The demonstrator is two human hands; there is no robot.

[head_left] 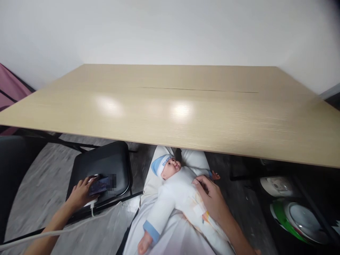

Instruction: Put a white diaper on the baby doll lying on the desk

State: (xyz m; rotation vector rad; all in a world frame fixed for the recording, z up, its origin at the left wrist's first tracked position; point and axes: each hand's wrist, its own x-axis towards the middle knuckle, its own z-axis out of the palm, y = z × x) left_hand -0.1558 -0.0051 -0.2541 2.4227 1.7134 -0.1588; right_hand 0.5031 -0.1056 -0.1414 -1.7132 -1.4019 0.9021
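White-suited, one doll [175, 191] lies under the flat, spread right hand [211, 198]; left hand [81, 193] fingers rest on one phone [102, 186].

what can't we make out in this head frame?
- Dark phone on the black chair seat: screen partly pixelated, left hand covers its near end.
- Baby doll in white suit and blue-white cap: legs cut off by the bottom edge, torso partly under the right hand.
- White cable: runs off the left edge, far end unseen.
- Green-and-white round appliance on the floor at right: motion-blurred, unidentifiable.
- Floor beyond the light wooden table: hidden by the tabletop.
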